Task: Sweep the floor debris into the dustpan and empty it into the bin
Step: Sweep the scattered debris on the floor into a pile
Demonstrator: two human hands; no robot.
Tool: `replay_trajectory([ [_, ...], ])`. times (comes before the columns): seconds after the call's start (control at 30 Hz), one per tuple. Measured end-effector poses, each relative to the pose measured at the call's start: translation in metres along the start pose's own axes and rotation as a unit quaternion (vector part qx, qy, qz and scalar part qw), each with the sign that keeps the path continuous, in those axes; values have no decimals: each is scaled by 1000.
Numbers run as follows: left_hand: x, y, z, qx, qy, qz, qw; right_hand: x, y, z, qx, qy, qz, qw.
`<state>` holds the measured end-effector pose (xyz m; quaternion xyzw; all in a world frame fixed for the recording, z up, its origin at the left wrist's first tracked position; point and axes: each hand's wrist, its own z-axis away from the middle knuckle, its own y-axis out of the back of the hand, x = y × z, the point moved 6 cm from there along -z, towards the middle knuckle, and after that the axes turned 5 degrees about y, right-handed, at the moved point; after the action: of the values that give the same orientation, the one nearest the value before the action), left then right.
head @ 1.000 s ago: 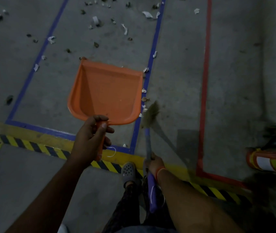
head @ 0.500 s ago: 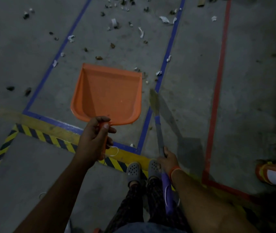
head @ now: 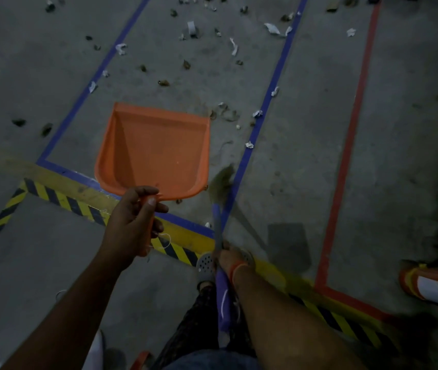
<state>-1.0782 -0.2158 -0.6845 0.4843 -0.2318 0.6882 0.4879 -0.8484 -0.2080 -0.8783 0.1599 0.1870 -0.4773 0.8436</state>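
Low in the frame, the right hand [head: 232, 260] grips one purple-handled broom [head: 219, 236], its bristles blurred right of the dustpan. Left of centre, the left hand [head: 132, 222] holds one orange dustpan [head: 154, 153] by its handle. Across the top, many scraps of debris [head: 234, 46] lie scattered.

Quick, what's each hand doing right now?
Left hand: closed around the orange dustpan handle, holding it.
Right hand: closed around the broom handle, holding it.

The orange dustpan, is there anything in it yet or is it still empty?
Empty. The dustpan shows only bare orange inside, while the scraps lie on the floor beyond its front edge.
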Motion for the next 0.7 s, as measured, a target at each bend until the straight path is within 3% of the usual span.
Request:
replay_trajectory([
  [0.2, 5, 23, 9, 33, 1, 9, 999, -47, 25, -17, -3, 84, 55, 995],
  [0.33, 4, 35, 12, 53, 3, 31, 998, -60, 79, -5, 30, 125, 162, 978],
  [0.43, 2, 36, 19, 71, 12, 43, 996, -73, 129, -1, 42, 147, 284, 947],
  [0.53, 4, 24, 31, 96, 17, 51, 994, -82, 166, -10, 32, 153, 375, 914],
  [0.7, 13, -14, 44, 150, 10, 40, 988, -115, 191, -14, -26, 184, 393, 900],
])
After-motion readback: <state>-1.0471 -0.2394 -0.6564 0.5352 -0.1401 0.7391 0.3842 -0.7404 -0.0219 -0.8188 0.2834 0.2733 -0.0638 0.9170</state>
